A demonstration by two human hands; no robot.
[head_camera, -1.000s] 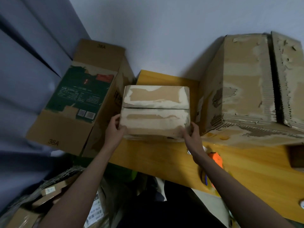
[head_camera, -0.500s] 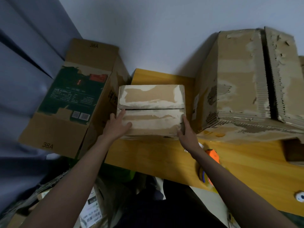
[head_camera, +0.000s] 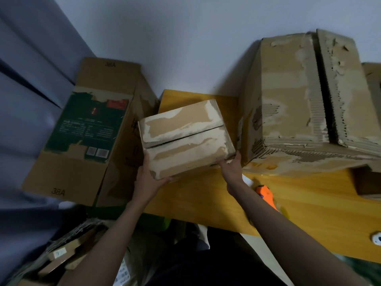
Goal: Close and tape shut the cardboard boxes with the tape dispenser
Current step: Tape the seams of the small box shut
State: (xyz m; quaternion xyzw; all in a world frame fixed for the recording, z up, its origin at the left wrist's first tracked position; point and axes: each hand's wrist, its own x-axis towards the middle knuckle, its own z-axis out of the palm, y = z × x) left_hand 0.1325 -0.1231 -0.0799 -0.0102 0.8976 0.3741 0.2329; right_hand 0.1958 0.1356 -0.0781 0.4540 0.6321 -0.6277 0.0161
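A small worn cardboard box with closed top flaps and a dark seam between them hangs tilted above the left end of the wooden table. My left hand grips its near left corner from below. At its near right corner, my right hand holds the box with fingers under the edge. An orange tape dispenser lies on the table just right of my right forearm, partly hidden by it.
A large torn cardboard box stands on the table at the right, close to the small box. A tall box with a green label leans at the left beside the table. Flattened cardboard lies on the floor at lower left. A small white round thing sits near the table's right edge.
The small box, which rested flat on the table, is now lifted and turned, its left side nearer me. Both hands shifted to its lower corners.
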